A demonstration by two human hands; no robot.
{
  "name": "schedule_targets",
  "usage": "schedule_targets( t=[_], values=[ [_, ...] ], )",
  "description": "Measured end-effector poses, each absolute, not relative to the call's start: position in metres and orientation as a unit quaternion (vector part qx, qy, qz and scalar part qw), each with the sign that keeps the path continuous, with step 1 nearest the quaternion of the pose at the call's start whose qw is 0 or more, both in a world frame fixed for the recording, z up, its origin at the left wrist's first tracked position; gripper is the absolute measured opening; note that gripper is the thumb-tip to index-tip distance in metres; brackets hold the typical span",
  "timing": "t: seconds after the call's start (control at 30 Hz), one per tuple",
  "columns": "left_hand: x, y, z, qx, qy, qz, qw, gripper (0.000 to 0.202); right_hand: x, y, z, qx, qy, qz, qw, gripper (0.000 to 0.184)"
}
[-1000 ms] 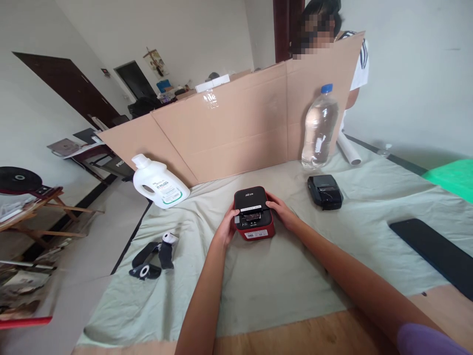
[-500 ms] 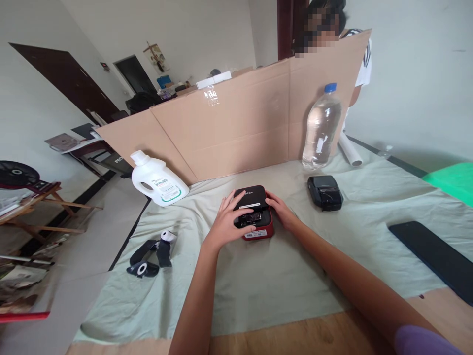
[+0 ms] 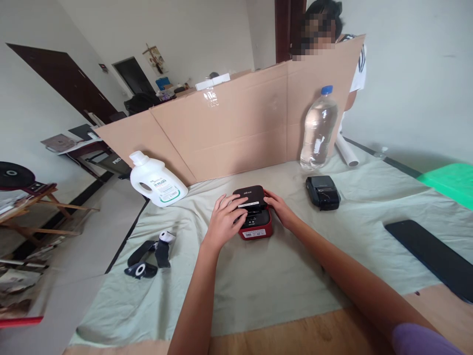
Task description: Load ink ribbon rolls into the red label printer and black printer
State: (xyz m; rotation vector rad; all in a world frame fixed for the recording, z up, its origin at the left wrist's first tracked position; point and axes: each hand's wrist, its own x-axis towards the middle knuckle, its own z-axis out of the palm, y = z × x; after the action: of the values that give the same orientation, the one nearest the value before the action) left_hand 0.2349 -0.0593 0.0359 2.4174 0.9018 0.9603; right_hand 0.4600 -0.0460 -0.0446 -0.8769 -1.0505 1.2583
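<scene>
A small red and black portable printer [image 3: 254, 230] sits on the green cloth, with a white label on its front face. Its black lid [image 3: 254, 192] looks partly raised, with a dark gap at the front edge. My left hand [image 3: 226, 222] lies over its left side, fingers bent on the lid and thumb at the gap. From the right, my right hand [image 3: 279, 209] grips the side, its thumb near the lid's corner. What lies under my left fingers is hidden.
A second black printer [image 3: 322, 192] and a phone [image 3: 430, 256] lie to the right. Behind stand a water bottle [image 3: 320, 130], a cardboard panel [image 3: 229, 133] and a white jug [image 3: 158, 180]. A black strap-like item [image 3: 150, 255] lies left. A person [image 3: 356, 69] is behind the panel.
My left fingers have drawn closer together and bent down onto the lid. The printer's dark shiny inside has gone from sight, and its front panel now shows. My right hand keeps its place.
</scene>
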Motion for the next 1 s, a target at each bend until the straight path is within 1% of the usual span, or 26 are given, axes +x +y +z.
schedule_targets(
  t=[0.1,0.27,0.37,0.43,0.53,0.57,0.6,0.63,0.7,0.77,0.8,0.87,1.0],
  values=[
    [0.233,-0.058,0.035,0.857,0.334,0.356,0.165,0.016,0.460,-0.046,-0.043,-0.385,-0.446,0.544,0.598,0.046],
    [0.233,-0.057,0.033,0.871,0.336,0.340,0.116,0.019,0.461,-0.045,-0.043,-0.390,-0.449,0.541,0.595,0.046],
    [0.236,-0.059,0.034,0.871,0.332,0.341,0.121,0.018,0.461,-0.046,-0.045,-0.386,-0.462,0.533,0.595,0.046],
    [0.237,-0.059,0.033,0.865,0.329,0.351,0.144,0.016,0.461,-0.046,-0.047,-0.384,-0.467,0.528,0.597,0.047],
    [0.235,-0.054,0.027,0.828,0.344,0.392,0.209,0.015,0.461,-0.047,-0.050,-0.388,-0.464,0.527,0.597,0.050],
    [0.233,-0.050,0.022,0.802,0.360,0.412,0.237,0.020,0.461,-0.047,-0.051,-0.392,-0.462,0.528,0.596,0.050],
    [0.231,-0.046,0.016,0.769,0.383,0.431,0.274,0.029,0.461,-0.048,-0.051,-0.394,-0.461,0.529,0.594,0.050],
    [0.230,-0.042,0.009,0.729,0.409,0.444,0.322,0.040,0.461,-0.049,-0.052,-0.394,-0.462,0.531,0.592,0.051],
    [0.228,-0.034,-0.007,0.639,0.435,0.445,0.453,0.058,0.461,-0.050,-0.053,-0.386,-0.467,0.535,0.588,0.051],
    [0.228,-0.029,-0.021,0.564,0.406,0.430,0.577,0.065,0.462,-0.050,-0.054,-0.381,-0.475,0.536,0.584,0.051],
    [0.228,-0.028,-0.027,0.541,0.382,0.427,0.616,0.066,0.462,-0.051,-0.055,-0.382,-0.478,0.535,0.583,0.051],
    [0.230,-0.027,-0.033,0.518,0.349,0.432,0.651,0.069,0.462,-0.051,-0.055,-0.386,-0.483,0.531,0.580,0.052],
    [0.231,-0.031,-0.034,0.490,0.349,0.427,0.674,0.075,0.462,-0.052,-0.052,-0.390,-0.496,0.525,0.571,0.055]
  ],
)
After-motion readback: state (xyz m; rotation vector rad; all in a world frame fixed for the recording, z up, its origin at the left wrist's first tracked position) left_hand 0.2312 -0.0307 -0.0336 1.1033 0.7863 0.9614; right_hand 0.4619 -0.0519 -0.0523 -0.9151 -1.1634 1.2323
